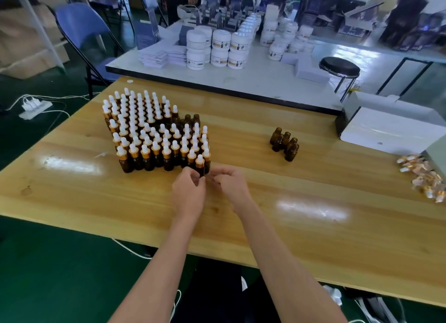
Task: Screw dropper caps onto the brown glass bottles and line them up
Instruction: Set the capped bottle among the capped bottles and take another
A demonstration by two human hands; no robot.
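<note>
Capped bottle [200, 165] between both hands [188, 193]

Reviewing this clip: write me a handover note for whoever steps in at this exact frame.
Left hand: pinches a capped bottle at the front right corner of the block.
Right hand: fingers curled at the same bottle; grip unclear.
Done: block of capped bottles lined up on the wooden table.
Left: cluster of uncapped bottles standing apart to the right, a few bare bottles at the block's back; wrapped dropper caps lie at the table's right edge.
</note>
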